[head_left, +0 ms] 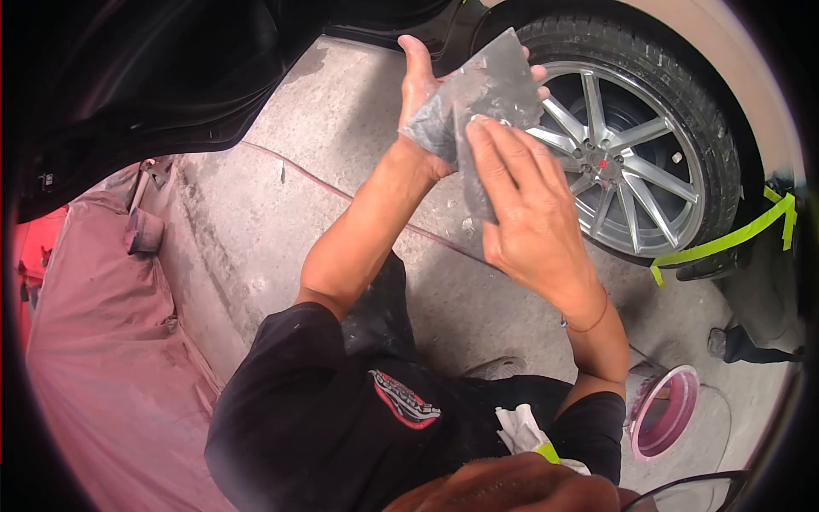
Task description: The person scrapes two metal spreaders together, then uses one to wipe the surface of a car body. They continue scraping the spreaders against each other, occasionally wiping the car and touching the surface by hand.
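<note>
The view is looking down on a person in a black short-sleeved shirt who is crouching over a dusty grey concrete floor (281, 205). At far left, a dust-coated pinkish cloth cover (102, 341) is lying spread out, with a small dark block (145, 230) resting near its upper edge. Above these, a glossy black car body panel (153, 77) is overhanging the floor. Toward the centre, the left hand (422, 94) is holding up a crumpled grey abrasive sheet (486, 94), palm behind it and thumb closed over its lower left corner, so that the hand is clamped on the sheet. Just to the right, the right hand (529, 213) is pressing its extended fingers flat against the sheet's face; whether its thumb is also gripping the sheet's edge cannot be told. The sheet is thus being held in the air between both hands, in front of the silver multi-spoke alloy wheel (618, 158) in its black tyre. The step is judged to go best with the edges kept aligned and the fingers smoothing evenly. At right, yellow-green masking tape (734, 235) is running along the bodywork, and a round pink-rimmed container (670, 410) is sitting on the floor.
</note>
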`<move>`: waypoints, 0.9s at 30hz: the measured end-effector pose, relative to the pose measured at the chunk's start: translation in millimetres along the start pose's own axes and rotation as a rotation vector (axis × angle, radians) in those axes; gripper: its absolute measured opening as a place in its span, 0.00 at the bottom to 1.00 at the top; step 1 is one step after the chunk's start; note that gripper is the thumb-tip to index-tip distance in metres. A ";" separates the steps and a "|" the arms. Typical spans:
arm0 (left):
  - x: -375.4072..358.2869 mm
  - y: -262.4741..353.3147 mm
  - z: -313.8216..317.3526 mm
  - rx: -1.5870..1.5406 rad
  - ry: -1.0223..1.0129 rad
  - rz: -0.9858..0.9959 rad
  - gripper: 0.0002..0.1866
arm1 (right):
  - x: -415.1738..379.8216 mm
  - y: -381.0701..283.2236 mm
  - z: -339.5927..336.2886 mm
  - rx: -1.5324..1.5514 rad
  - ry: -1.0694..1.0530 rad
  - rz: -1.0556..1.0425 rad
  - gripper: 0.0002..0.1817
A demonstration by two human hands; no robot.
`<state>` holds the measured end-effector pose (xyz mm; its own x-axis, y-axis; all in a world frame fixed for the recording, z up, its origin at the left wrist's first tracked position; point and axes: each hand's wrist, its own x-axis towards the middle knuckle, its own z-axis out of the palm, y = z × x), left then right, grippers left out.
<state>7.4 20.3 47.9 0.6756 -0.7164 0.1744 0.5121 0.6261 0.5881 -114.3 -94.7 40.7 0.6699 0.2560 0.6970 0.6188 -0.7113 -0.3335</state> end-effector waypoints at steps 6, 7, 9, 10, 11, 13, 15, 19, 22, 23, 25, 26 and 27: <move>2.1 4.0 -7.9 -0.103 -0.020 -0.112 0.65 | -5.1 15.5 5.1 -0.036 -0.097 -0.115 0.39; 1.7 3.6 -5.3 -0.017 -0.016 -0.078 0.64 | -4.8 17.2 3.9 0.023 -0.105 -0.120 0.39; 2.5 2.9 -2.9 0.067 -0.012 -0.041 0.64 | -6.9 22.7 6.8 0.066 -0.079 -0.141 0.39; 2.4 2.6 -2.7 -0.013 0.012 -0.056 0.65 | -7.9 23.7 8.8 0.109 -0.053 -0.157 0.39; 2.4 1.7 -2.4 -0.094 0.036 -0.072 0.67 | -8.1 23.6 9.7 0.112 -0.052 -0.155 0.39; 0.8 -2.9 0.0 -0.123 0.001 -0.042 0.67 | -7.8 21.7 11.1 0.097 -0.020 -0.142 0.38; 1.2 -4.6 1.0 -0.153 -0.037 -0.007 0.68 | -5.2 18.1 10.5 0.129 -0.002 -0.129 0.37; 1.3 -7.3 -1.7 -0.214 -0.100 0.021 0.69 | -1.2 13.2 13.0 0.165 0.032 -0.086 0.35; 1.1 -5.9 0.3 -0.222 -0.096 0.029 0.69 | 2.2 9.6 13.9 0.172 0.061 -0.081 0.35; 0.3 -5.8 2.2 -0.218 -0.077 0.028 0.69 | 2.5 9.0 15.9 0.172 0.060 -0.081 0.35; 1.3 -6.7 4.8 -0.197 -0.044 0.046 0.69 | 3.9 8.5 21.5 0.183 0.116 -0.085 0.34; 1.5 -6.8 5.1 -0.173 -0.009 0.064 0.69 | 5.8 6.9 21.2 0.184 0.114 -0.089 0.34; 0.3 -6.8 4.5 -0.174 -0.007 0.068 0.69 | 7.2 4.1 19.3 0.211 0.114 -0.062 0.30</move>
<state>1.7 14.5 47.5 0.7082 -0.6724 0.2152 0.5496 0.7165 0.4297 -99.0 -83.2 32.1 0.5845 0.2107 0.7835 0.7374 -0.5409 -0.4046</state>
